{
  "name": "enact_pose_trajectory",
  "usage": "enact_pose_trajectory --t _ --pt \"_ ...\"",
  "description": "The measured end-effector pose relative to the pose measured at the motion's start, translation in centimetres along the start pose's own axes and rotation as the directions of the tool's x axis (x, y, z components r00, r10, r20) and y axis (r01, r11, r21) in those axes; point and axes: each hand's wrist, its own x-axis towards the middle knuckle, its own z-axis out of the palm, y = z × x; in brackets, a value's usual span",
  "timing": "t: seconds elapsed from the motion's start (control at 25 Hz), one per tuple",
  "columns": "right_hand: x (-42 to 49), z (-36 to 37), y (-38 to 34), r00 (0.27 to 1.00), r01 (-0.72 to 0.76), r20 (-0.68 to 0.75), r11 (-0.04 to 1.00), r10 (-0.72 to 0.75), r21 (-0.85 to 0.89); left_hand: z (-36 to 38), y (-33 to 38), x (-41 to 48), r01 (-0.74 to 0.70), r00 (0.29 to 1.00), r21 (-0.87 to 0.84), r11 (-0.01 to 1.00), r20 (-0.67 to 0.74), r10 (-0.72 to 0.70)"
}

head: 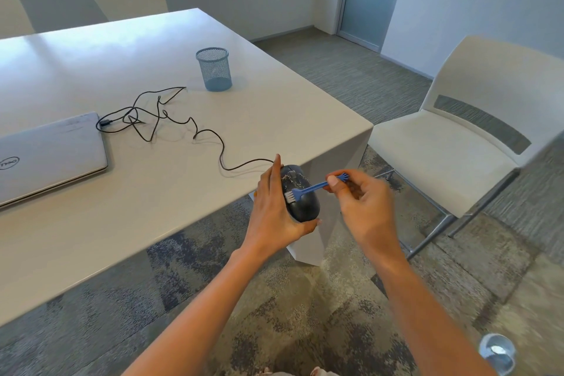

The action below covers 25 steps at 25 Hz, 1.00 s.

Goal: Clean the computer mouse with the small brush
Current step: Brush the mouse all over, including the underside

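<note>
Between both hands, the mouse (300, 192) meets the brush (305, 190).

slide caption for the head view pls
Left hand holds mouse while right hand brushes it with small brush.

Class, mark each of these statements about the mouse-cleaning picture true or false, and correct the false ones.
1. The left hand holds the mouse. True.
2. The brush is in the right hand. True.
3. The mouse rests flat on the table. False: it is held up at the table's edge.
4. The laptop is open. False: its lid is closed.
5. The bristles touch the mouse. True.
6. The mesh cup lies on its side. False: it stands upright on the table.
</note>
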Motion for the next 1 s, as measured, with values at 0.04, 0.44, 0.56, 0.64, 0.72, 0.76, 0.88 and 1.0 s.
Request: enact_pose_trajectory --t 0.04,0.44,0.56,0.64,0.72,0.76,0.88,1.0 --pt "0.0 0.5 -0.1 1.000 0.006 0.008 1.000 -0.006 -0.022 0.0 0.0 0.0 0.004 1.000 -0.005 1.000 0.003 -0.004" --pt "4.1 -1.5 0.5 0.997 -0.025 -0.076 0.993 0.017 -0.118 -0.4 -0.7 -0.3 0.001 1.000 0.000 1.000 0.029 -0.001" --pt "4.5 -0.6 -0.9 0.970 0.242 0.037 0.960 -0.239 -0.139 -0.3 -0.7 0.0 0.006 1.000 -0.009 1.000 0.028 -0.006" --pt "4.9 0.0 -1.7 0.880 0.468 0.180 0.867 -0.440 -0.168 -0.2 -0.6 0.3 -0.002 1.000 -0.019 1.000 0.027 0.002" --pt "5.5 0.5 -2.2 0.768 0.623 0.335 0.758 -0.546 -0.192 -0.1 -0.5 0.5 -0.015 0.999 -0.024 1.000 0.029 0.015" --pt "5.9 0.5 -2.4 0.729 0.660 0.401 0.726 -0.555 -0.193 -0.1 -0.5 0.6 -0.014 1.000 -0.022 1.000 0.028 0.015" --pt "6.5 0.3 -2.6 0.653 0.703 0.544 0.689 -0.527 -0.175 -0.2 -0.5 0.7 -0.008 1.000 -0.031 0.999 0.022 0.009" --pt "6.7 -0.4 -2.8 0.618 0.696 0.621 0.703 -0.483 -0.147 -0.1 -0.8 0.6 -0.005 0.999 -0.036 0.999 0.035 0.006"
